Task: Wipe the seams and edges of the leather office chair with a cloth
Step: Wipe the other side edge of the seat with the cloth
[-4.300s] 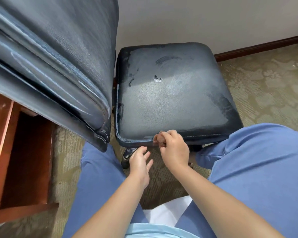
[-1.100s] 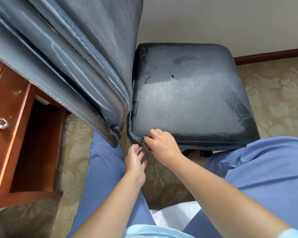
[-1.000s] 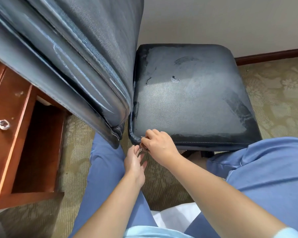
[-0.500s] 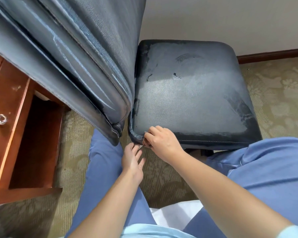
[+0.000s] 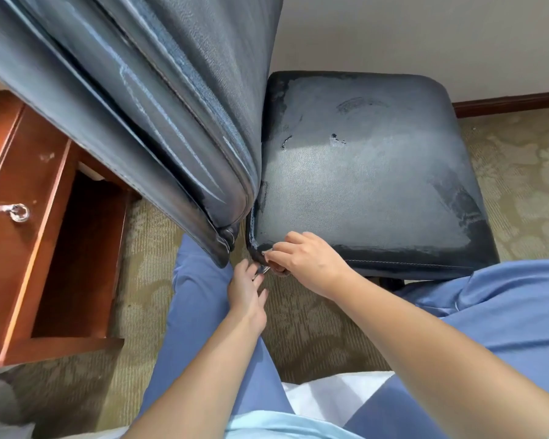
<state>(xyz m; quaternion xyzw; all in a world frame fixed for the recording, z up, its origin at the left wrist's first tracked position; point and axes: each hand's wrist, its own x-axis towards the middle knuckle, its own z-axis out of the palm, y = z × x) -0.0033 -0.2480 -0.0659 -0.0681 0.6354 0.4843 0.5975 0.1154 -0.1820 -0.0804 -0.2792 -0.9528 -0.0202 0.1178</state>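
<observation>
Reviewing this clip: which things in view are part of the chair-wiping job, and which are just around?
Part of the job:
- chair seat, front seam at its near left corner
- chair back
- right hand, gripping a small brownish wad at that corner
- left hand, fingers straight, just below

Just around:
- wooden desk with drawer knob
- carpet
- baseboard
</observation>
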